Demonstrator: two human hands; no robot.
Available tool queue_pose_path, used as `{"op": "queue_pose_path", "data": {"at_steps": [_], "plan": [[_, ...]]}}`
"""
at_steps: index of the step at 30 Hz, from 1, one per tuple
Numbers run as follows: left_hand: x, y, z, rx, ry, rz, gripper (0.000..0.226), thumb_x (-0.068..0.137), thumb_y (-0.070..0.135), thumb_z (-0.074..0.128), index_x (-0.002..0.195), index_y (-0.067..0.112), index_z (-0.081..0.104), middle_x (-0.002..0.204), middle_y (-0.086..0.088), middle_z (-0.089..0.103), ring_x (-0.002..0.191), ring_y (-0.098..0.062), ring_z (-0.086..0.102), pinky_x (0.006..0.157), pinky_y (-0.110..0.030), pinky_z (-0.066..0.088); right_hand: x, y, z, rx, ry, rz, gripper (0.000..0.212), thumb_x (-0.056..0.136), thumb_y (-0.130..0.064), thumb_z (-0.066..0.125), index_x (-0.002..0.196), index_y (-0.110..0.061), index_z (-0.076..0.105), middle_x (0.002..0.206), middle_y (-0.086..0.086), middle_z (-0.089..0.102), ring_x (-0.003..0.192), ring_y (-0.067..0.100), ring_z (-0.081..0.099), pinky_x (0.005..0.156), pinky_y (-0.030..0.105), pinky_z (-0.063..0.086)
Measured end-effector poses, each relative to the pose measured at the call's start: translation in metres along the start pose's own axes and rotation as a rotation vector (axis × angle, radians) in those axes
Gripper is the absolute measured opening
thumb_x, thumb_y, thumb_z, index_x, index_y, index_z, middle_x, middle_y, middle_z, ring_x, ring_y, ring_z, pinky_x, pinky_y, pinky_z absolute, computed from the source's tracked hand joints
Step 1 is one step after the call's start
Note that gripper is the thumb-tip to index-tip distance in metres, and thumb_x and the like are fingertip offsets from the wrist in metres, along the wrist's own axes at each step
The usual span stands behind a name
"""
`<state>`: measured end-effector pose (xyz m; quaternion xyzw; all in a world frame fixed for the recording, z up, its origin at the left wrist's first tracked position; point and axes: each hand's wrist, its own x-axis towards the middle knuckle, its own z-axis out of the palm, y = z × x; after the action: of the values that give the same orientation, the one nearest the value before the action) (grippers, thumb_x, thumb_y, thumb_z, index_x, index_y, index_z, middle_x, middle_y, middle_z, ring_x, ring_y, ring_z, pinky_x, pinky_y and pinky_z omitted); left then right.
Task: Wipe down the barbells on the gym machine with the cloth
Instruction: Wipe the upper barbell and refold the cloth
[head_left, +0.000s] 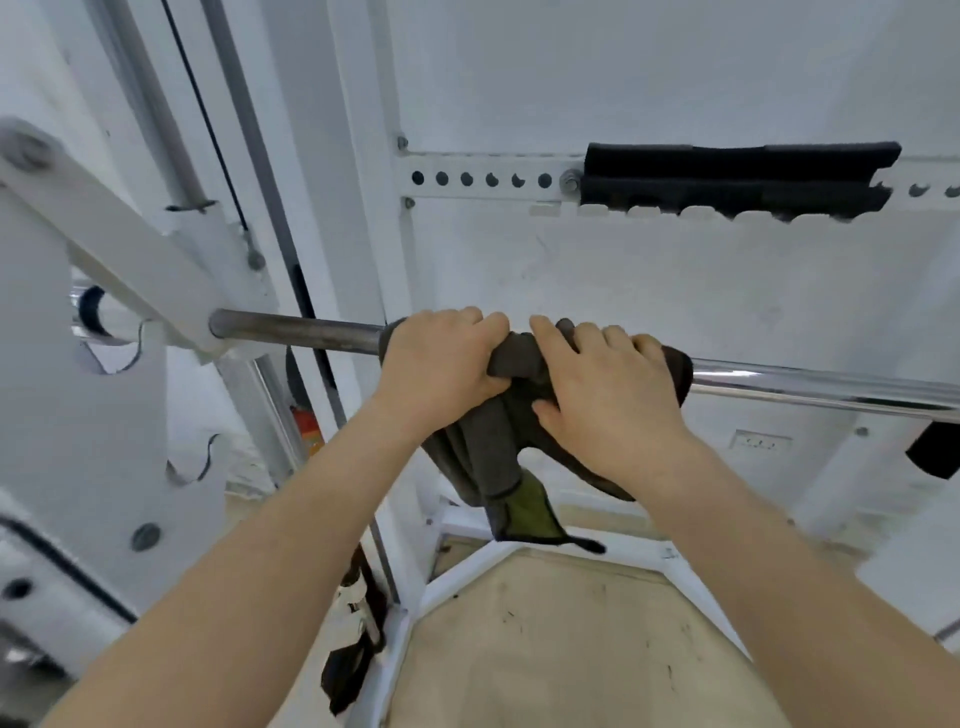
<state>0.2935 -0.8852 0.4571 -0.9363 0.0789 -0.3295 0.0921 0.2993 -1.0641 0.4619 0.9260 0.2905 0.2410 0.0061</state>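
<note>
Bare forearms, left forearm (260, 545) and right forearm (779, 545), rise from the lower edge of view to a long round steel barbell (296, 330) that runs crosswise at about chest height, its left end seated in the white painted steel machine frame (130, 270). A dark grey cloth with an olive-green corner (488, 457) is draped over the barbell near its left third, its loose end hanging below. The left hand (441, 364) and right hand (608, 395) sit side by side on the cloth, nearly touching. The left fingers (467, 319) curl over the top of the bar and clamp the cloth; the right fingers (597, 335) wrap over it too, thumb pressing from beneath. The step in hand appears to be the wiping stroke. To do it well, keep the cloth wrapped fully round the bar, maintain firm even pressure, and slide along the length while twisting slightly so the underside is covered. The bright chrome section to the right and the dull section toward the frame both look due for passes. Gather the hanging end to prevent snagging.
</note>
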Motion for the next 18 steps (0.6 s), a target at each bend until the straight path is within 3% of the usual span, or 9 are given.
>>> {"op": "queue_pose_path", "data": {"at_steps": [5,10,14,18], "plan": [[-0.034,-0.091,-0.002,-0.004,-0.042,-0.1,0.03,0.076,0.041,0.066,0.071,0.019,0.045,0.062,0.004,0.043,0.057,-0.019,0.042,0.057,-0.03,0.027,0.046,-0.085,0.007,0.063,0.05,-0.089,0.062,0.09,-0.045,0.053,0.144,-0.026,0.029,0.115,0.006,0.058,0.101,0.031,0.054,0.081,0.043,0.037],[-0.061,-0.164,-0.005,0.055,-0.069,-0.258,0.023,0.073,0.04,0.064,0.073,0.018,0.054,0.063,0.003,0.045,0.063,-0.023,0.048,0.061,-0.033,0.034,0.09,-0.16,0.017,0.141,0.079,-0.18,0.067,0.093,-0.046,0.048,0.15,-0.023,0.02,0.116,0.008,0.058,0.099,0.029,0.056,0.076,0.04,0.037],[-0.064,-0.17,-0.001,0.11,-0.088,-0.267,0.009,0.076,0.02,0.058,0.085,0.017,0.059,0.066,0.004,0.036,0.066,-0.019,0.038,0.065,-0.033,0.029,0.114,-0.188,0.019,0.165,0.093,-0.183,0.064,0.095,-0.043,0.042,0.149,-0.017,0.021,0.108,0.007,0.058,0.089,0.027,0.057,0.062,0.035,0.031],[-0.061,-0.167,-0.004,0.056,-0.096,-0.278,0.017,0.076,0.036,0.065,0.075,0.021,0.056,0.065,0.006,0.041,0.07,-0.025,0.052,0.068,-0.036,0.034,0.109,-0.175,0.02,0.049,0.084,-0.224,0.051,0.098,-0.038,0.043,0.142,-0.015,0.031,0.108,0.005,0.059,0.086,0.026,0.06,0.06,0.035,0.03]]}}
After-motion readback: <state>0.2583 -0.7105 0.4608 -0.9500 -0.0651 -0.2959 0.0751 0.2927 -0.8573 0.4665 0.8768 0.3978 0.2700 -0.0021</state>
